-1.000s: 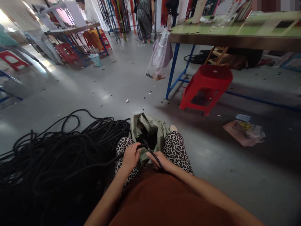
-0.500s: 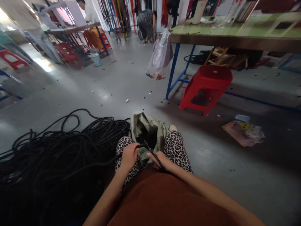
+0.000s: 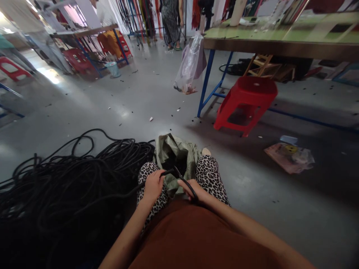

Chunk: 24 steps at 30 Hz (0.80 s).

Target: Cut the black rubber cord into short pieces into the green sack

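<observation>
My left hand (image 3: pixel 153 184) is closed around a black cord (image 3: pixel 167 172) near its end, which points over the sack. From that hand the cord trails left to a large heap of black cord (image 3: pixel 92 164) on the floor. My right hand (image 3: pixel 193 188) grips black-handled scissors (image 3: pixel 190 189), whose blades meet the cord's end above the sack's mouth. Whether the blades are fully closed I cannot make out. Between my knees stands an open greenish woven sack (image 3: pixel 188 144) with dark pieces inside.
A red stool (image 3: pixel 246 101) stands by a green-topped table (image 3: pixel 280 43) at right. A clear plastic bag (image 3: pixel 190 67) hangs from the table's corner. Another plastic bag (image 3: pixel 293 158) lies on the floor at right. A person (image 3: pixel 171 26) stands at the back.
My right hand with the scissors has shifted slightly right, and the scissors' handles look wider apart. The left hand stays almost in place. A person at the back has straightened up from bending.
</observation>
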Motion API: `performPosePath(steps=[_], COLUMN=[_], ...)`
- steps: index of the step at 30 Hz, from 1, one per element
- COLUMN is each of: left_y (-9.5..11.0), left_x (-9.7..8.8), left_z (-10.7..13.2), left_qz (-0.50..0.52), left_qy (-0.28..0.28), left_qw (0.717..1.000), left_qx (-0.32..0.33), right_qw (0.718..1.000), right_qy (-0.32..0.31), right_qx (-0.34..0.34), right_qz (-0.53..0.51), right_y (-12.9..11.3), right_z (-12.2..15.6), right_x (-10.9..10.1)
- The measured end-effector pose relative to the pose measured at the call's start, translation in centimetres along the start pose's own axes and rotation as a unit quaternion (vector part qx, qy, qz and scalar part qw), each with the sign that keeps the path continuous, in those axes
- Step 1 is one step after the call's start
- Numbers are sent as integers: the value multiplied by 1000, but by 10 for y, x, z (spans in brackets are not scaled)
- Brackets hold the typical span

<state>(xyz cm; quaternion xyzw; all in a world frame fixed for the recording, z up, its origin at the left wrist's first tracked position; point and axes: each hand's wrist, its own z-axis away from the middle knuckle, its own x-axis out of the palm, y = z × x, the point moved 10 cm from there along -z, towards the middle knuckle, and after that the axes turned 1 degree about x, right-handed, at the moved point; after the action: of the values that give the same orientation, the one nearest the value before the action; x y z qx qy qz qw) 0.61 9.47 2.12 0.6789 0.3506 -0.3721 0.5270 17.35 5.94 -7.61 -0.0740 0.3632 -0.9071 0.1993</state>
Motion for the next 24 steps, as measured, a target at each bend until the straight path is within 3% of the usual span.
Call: performPosePath(steps=[3,7,15,24], left_y=[-3,-3,5,14], left_x=[-3,-7,-14,-11], left_z=[0,0,2,8], left_qz=[5,11,22,10], left_qy=[12,30,49,46], left_qw=[1000,999,998,999], left_qx=[-17,-23,-13,19], right_qw=[1000,998,994,995], right_qy=[5,-47,-79,-71], right_qx=[9,1,-41,-38], right_qz=[-9,-52,62,50], right_y=[2,-5,-34,-32], right_z=[0,7,27,21], right_x=[-2,10,19,20])
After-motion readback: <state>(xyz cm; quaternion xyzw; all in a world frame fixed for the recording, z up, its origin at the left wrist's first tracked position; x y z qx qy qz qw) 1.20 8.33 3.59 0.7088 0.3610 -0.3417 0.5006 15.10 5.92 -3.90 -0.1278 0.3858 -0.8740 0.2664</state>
